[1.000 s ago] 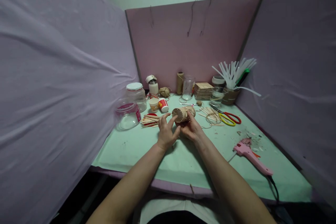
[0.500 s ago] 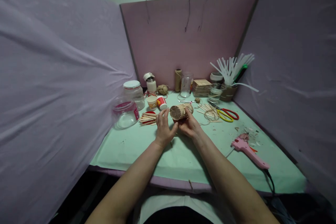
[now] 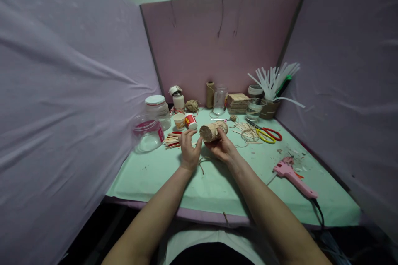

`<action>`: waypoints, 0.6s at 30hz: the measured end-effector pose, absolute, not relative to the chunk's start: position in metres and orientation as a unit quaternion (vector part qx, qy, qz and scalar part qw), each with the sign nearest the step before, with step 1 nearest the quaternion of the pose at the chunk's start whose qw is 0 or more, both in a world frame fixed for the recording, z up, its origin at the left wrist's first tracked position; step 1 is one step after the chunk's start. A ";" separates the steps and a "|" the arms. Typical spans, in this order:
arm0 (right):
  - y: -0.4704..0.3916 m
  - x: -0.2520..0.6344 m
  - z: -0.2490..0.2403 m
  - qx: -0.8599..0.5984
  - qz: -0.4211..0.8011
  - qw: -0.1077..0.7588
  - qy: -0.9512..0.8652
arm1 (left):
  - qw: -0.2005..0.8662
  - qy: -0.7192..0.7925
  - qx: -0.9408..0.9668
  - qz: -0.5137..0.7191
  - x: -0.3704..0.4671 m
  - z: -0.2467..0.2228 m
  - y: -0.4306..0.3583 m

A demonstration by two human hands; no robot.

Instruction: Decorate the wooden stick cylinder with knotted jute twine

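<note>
Head view: Your right grip carries the cylinder

Your right grip pinches the cylinder, fingers below and thumb on its side; it lies tilted above the table. Your left grip is spread beside its brown end; you can't tell if a fingertip touches. This looks like a handling or checking step; any left-hand contact would call for a steady right hold.

Beyond your left grip stand a pink-banded jar, a lidded jar and a tan cup; a red cup lies tipped. Beyond and right of your right grip, a pot holds white sticks; the clear cup's contents can't be told.
</note>
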State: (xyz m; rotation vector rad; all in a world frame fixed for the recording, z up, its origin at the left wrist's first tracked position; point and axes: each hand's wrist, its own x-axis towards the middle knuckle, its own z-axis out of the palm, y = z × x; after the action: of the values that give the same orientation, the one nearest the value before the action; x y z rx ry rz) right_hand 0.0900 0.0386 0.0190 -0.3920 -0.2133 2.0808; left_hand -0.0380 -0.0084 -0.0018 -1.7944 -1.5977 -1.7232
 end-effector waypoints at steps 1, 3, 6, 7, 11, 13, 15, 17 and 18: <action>0.038 0.090 0.019 -0.162 0.856 0.483 -0.090 | 0.093 -0.541 -0.594 -0.588 -0.039 -0.001 -0.007; 0.036 0.089 0.020 -0.165 0.858 0.478 -0.093 | 0.093 -0.545 -0.584 -0.594 -0.041 0.000 -0.004; 0.034 0.088 0.020 -0.168 0.860 0.472 -0.099 | 0.091 -0.547 -0.580 -0.597 -0.041 0.000 -0.001; 0.034 0.088 0.020 -0.169 0.861 0.469 -0.102 | 0.090 -0.548 -0.577 -0.599 -0.041 -0.001 0.000; 0.032 0.087 0.020 -0.182 0.862 0.460 -0.112 | 0.092 -0.554 -0.569 -0.601 -0.040 0.000 0.001; 0.031 0.086 0.019 -0.184 0.861 0.460 -0.116 | 0.096 -0.555 -0.569 -0.599 -0.039 0.000 0.001; 0.032 0.085 0.018 -0.183 0.861 0.460 -0.118 | 0.097 -0.555 -0.571 -0.598 -0.040 0.001 0.001; 0.033 0.086 0.017 -0.181 0.859 0.463 -0.119 | 0.096 -0.551 -0.569 -0.602 -0.041 0.000 0.001; 0.034 0.086 0.016 -0.182 0.858 0.466 -0.118 | 0.094 -0.549 -0.564 -0.609 -0.042 0.000 0.002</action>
State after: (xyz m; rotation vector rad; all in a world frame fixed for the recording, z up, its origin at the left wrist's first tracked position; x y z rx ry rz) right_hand 0.0858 0.0335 0.0164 -0.4470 -0.2903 2.1054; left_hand -0.0422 0.0018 -0.0001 -1.6723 -1.6288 -1.8074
